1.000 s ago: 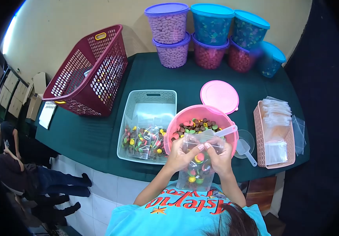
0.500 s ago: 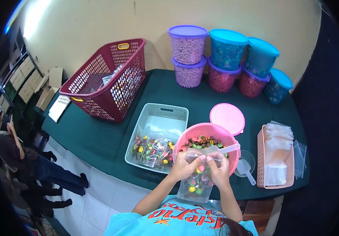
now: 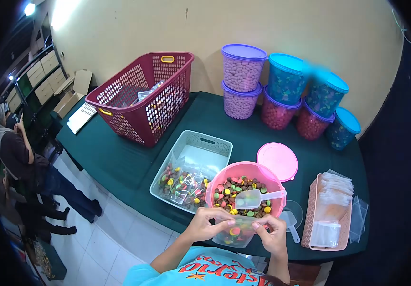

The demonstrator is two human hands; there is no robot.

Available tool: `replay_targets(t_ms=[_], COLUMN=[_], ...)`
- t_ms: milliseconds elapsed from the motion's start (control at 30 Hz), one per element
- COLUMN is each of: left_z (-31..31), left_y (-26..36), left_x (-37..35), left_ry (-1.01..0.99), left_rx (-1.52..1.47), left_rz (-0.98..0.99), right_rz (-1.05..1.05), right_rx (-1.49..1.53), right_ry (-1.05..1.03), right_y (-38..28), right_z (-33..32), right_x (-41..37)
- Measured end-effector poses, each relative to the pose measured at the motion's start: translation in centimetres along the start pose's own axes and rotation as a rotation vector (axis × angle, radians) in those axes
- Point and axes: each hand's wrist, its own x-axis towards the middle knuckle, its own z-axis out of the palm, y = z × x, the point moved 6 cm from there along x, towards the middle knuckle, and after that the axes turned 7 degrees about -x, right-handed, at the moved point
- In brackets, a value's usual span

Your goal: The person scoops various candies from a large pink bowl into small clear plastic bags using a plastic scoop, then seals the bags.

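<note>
A clear plastic bag (image 3: 236, 233) part-filled with colourful round candies is held at its top edge between both hands, near the table's front edge. My left hand (image 3: 206, 224) pinches the bag's left side and my right hand (image 3: 271, 234) pinches its right side. Just beyond them stands a pink tub (image 3: 245, 190) full of the same candies, with a clear scoop (image 3: 254, 197) lying across it. A grey tray (image 3: 189, 169) to the left holds several filled bags.
A pink lid (image 3: 277, 160) lies behind the tub. A pink tray (image 3: 330, 213) of empty bags sits at right, a second scoop (image 3: 289, 222) beside it. A maroon basket (image 3: 141, 97) and stacked candy jars (image 3: 282, 95) stand at the back. People stand at left (image 3: 29, 167).
The view has tilted upward and the bag with both hands has dropped lower in the frame, closer to my body. The hands now pinch along the bag's top edge.
</note>
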Motion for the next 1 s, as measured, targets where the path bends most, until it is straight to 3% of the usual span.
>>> replay_targets(t_ms=[333,467,533,600,667,700,867,933,967,1000], left_z=[-2.0,-3.1,-4.5,-6.4,-8.7,-9.8,-14.2,-17.3,-18.5,-19.2], left_y=[-0.4,-1.2,-1.7,-2.4,-3.1,-3.9,-4.9,-6.9,-7.3,-7.6], left_x=[-3.3,-4.1,-4.1,-3.5,-2.8,-2.7,-0.4,0.2,0.6,1.0], left_ry=[0.158,0.242,0.248,0.229,0.201,0.141,-0.057,0.143,0.197,0.170], left_rx=[-0.063,-0.320,-0.441,-0.552,-0.628,-0.588,-0.786,-0.654,-0.500,-0.507], left_rz=[0.026,-0.094,-0.063,-0.008,-0.022,-0.044,-0.087,-0.142,-0.180,-0.193], right_rz=[-0.007,0.015,-0.074,0.000,0.007,-0.022,0.002,-0.044,-0.153,-0.134], right_rx=[0.056,0.237,0.356,0.389,-0.081,-0.200,-0.220,-0.332,-0.438,-0.449], right_ry=[-0.103,-0.147,-0.203,-0.215,-0.371,-0.341,-0.170,-0.081,0.047,0.069], right_y=[0.1,-0.6,-1.6,-3.1,-3.2,-3.4,-4.4,-4.3,-4.7,-4.3], right_z=[0.7,2.8,4.2,5.8,8.5,9.8,15.1,16.3,16.6,17.4], right_x=[0.4,0.2,0.1,0.3,0.6,0.6,2.3,3.3,3.7,4.0])
